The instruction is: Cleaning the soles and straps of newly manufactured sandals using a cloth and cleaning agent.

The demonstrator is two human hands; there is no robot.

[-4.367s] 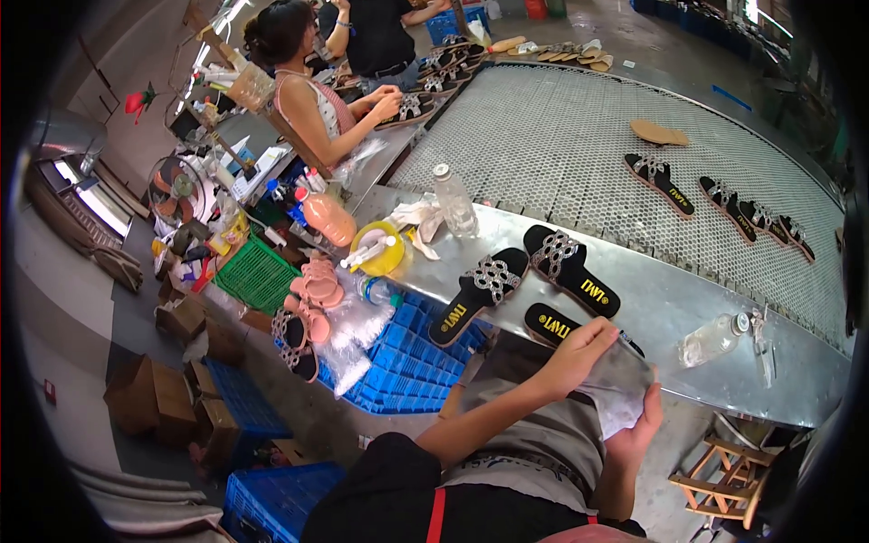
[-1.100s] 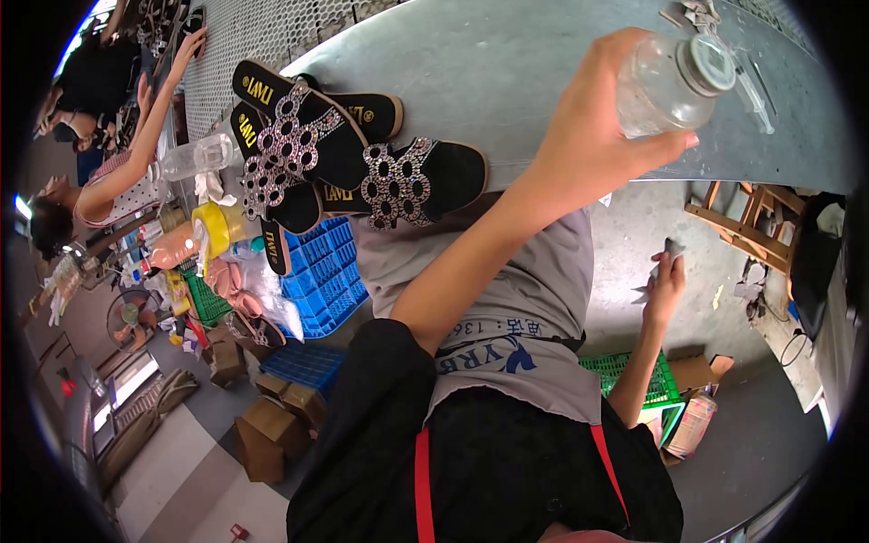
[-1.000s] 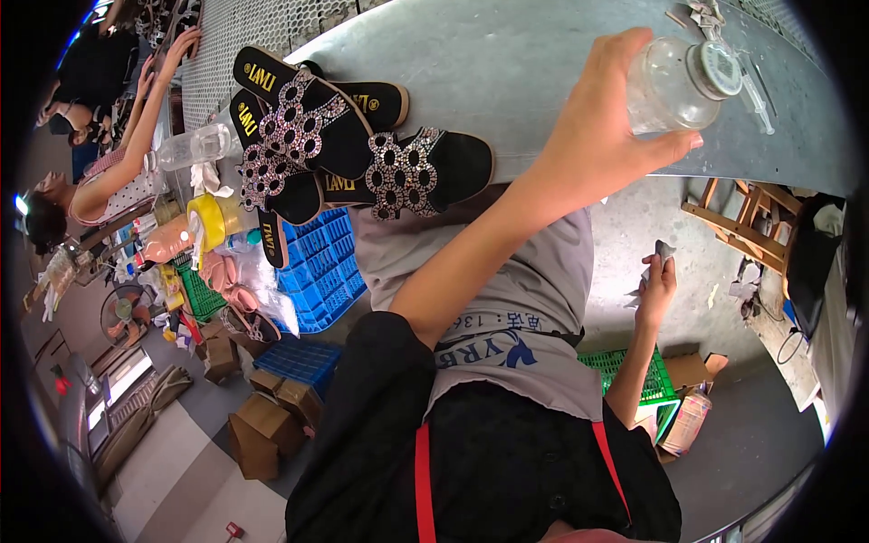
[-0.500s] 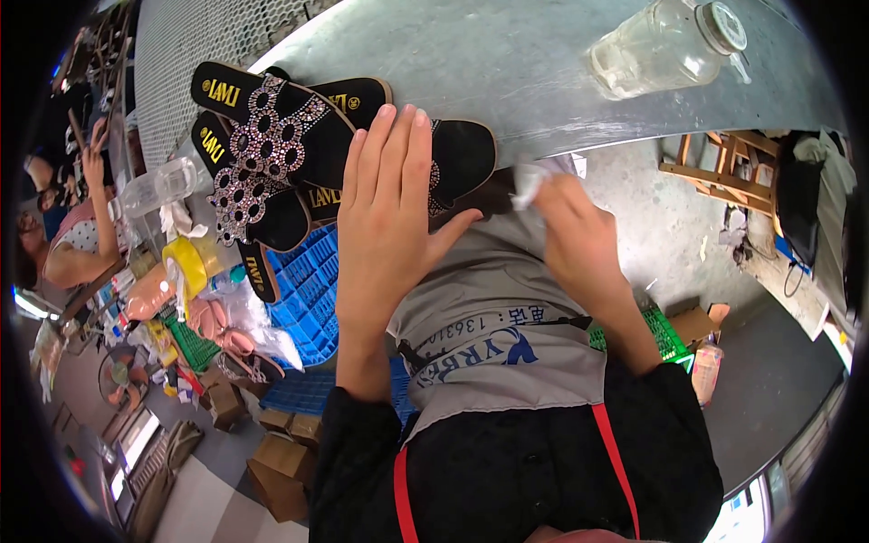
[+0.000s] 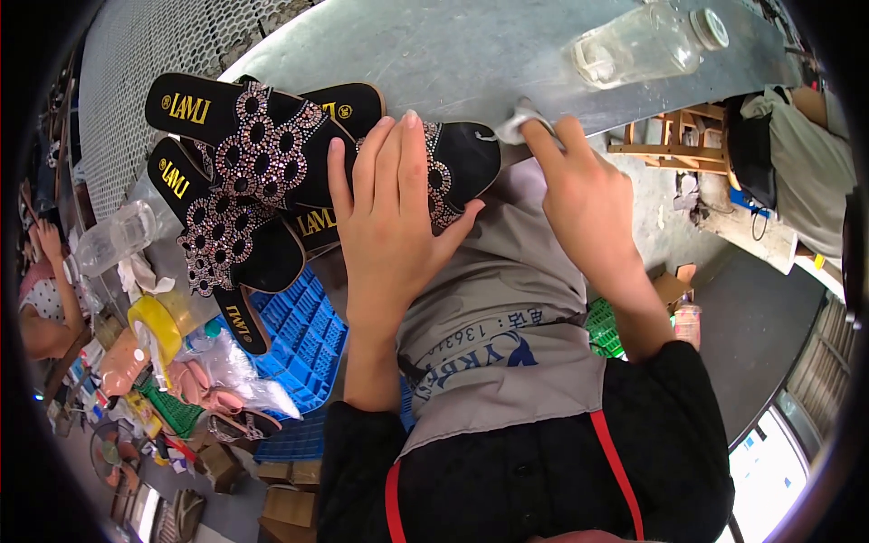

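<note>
The left hand [image 5: 391, 233] lay flat, fingers spread, pinning a black studded sandal [image 5: 453, 167] at the near edge of the metal tabletop [image 5: 471, 54]. The right hand [image 5: 587, 204] pinched a small white cloth [image 5: 518, 122] against the sandal's end, apparently mid-wipe; a steady hold-down seemed needed next.

**Black, silver and blue at the counter**

The sandals [image 5: 272, 172] are black, their straps patterned with rings of silvery studs and their insoles marked in gold. The rag [image 5: 514, 124] pinched in the right hand [image 5: 588, 204] is white. The counter [image 5: 453, 54] is dull grey metal, and the bottle [image 5: 638, 45] at 1 o'clock is clear glass with a white cap. The apron [image 5: 507, 362] is grey with dark blue print and red straps over black sleeves. At 8 o'clock the colours brighten — a blue crate [image 5: 299, 344], a yellow tape roll [image 5: 154, 321], a green basket [image 5: 172, 412].
</note>
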